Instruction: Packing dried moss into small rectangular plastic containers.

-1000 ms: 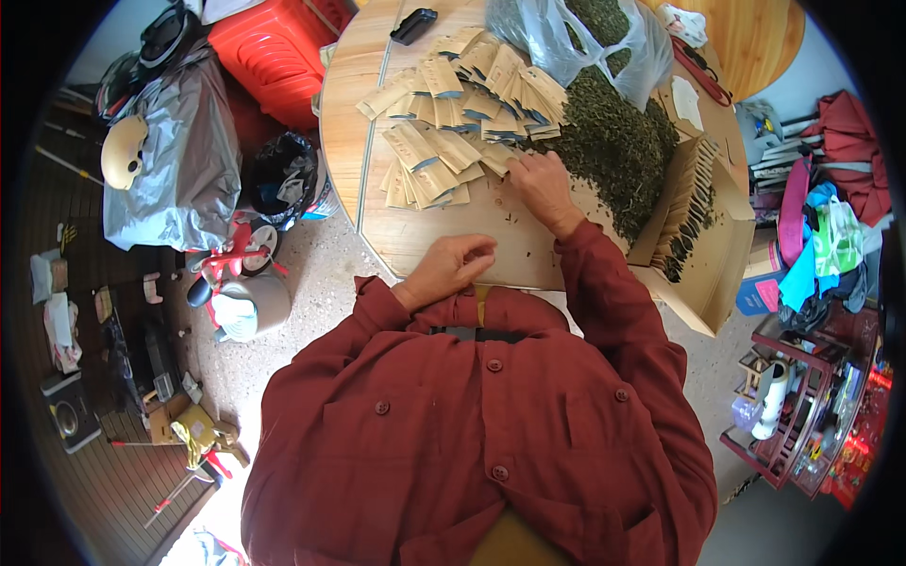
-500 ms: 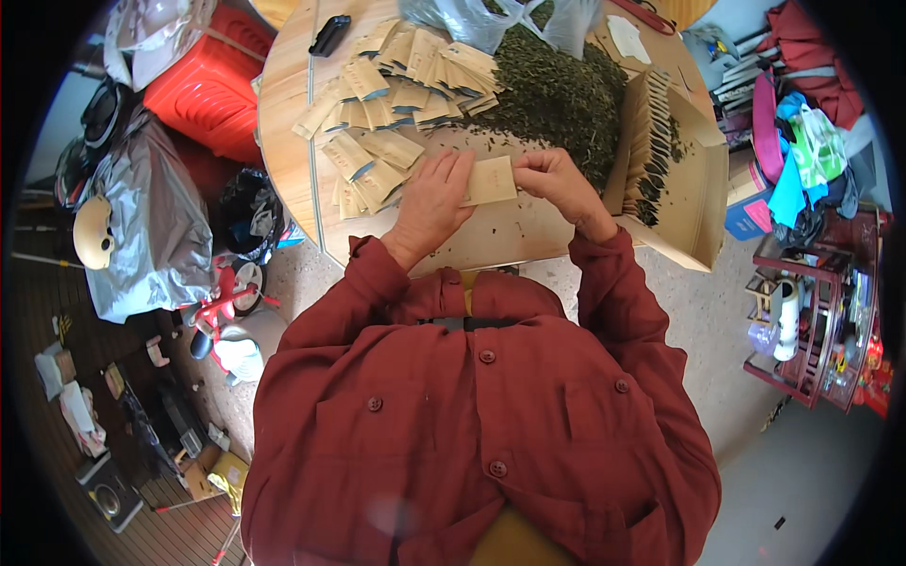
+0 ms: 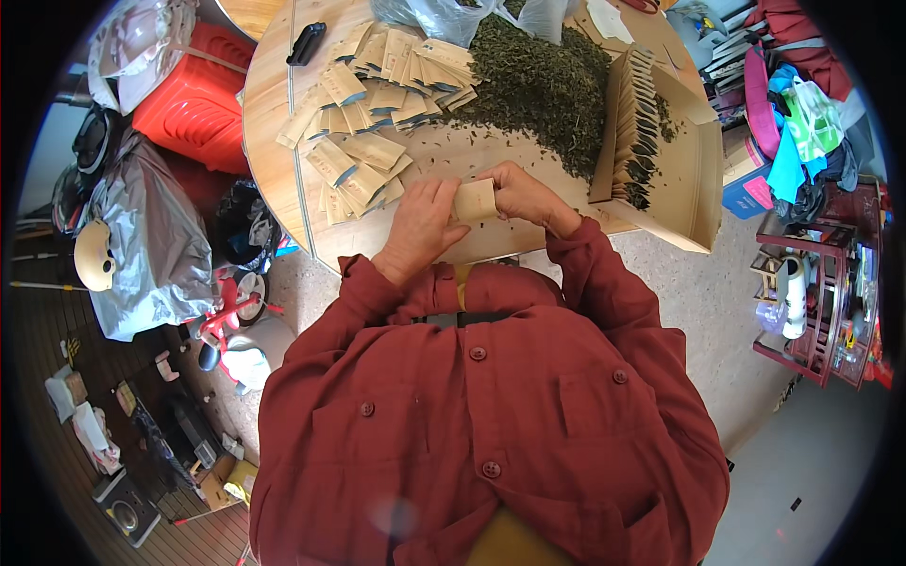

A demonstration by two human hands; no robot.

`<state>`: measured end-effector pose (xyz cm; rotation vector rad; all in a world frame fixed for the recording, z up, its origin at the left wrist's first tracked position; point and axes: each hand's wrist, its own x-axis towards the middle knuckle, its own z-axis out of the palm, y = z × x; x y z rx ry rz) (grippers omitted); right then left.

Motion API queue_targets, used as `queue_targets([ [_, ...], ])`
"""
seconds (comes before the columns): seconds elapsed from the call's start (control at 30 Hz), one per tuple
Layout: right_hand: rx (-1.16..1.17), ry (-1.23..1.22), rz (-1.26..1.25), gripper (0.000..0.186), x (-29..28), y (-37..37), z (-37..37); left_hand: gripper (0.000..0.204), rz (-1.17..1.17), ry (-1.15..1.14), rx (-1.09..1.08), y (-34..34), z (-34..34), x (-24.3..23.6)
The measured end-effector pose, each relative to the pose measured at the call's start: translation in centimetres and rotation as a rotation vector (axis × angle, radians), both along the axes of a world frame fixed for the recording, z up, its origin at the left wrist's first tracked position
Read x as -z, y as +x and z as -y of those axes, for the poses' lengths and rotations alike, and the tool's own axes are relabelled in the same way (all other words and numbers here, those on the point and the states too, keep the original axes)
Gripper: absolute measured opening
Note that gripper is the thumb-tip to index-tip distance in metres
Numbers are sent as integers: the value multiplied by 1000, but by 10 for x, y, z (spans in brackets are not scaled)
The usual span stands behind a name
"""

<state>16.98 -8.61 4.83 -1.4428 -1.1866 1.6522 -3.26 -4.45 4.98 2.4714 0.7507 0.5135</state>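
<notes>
The round wooden table carries everything in hand, and on its left half spreads a loose pile of brown paper packets, many overlapping, which looks like a good share of the count, though whether they are full or empty I cannot tell; right of it a big heap of dried leaf lies loose, so plenty seems left to deal with; beside that, a cardboard box holds a long row of upright packets, dark along their right edges, probably the part already done; the left hand, fingers close together, grips one end of a single packet over the table's near side, while the right hand pinches its other end, this one apparently unfinished, its mouth too small to make out
</notes>
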Motion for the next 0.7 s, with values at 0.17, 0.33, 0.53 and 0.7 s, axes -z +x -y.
queue_targets([
  [0.17,-67,38,-8,28,-6,-10,3,59,26,-26,-16,-8,11,11],
  [0.33,-69,-1,-27,23,-7,-14,3,57,89,-53,-41,-11,11,11],
  [0.53,96,28,-51,21,-20,14,5,58,89,-252,-160,-21,2,1],
  [0.7,160,430,549,25,29,4,5,57,190,-245,-184,-28,-1,1],
])
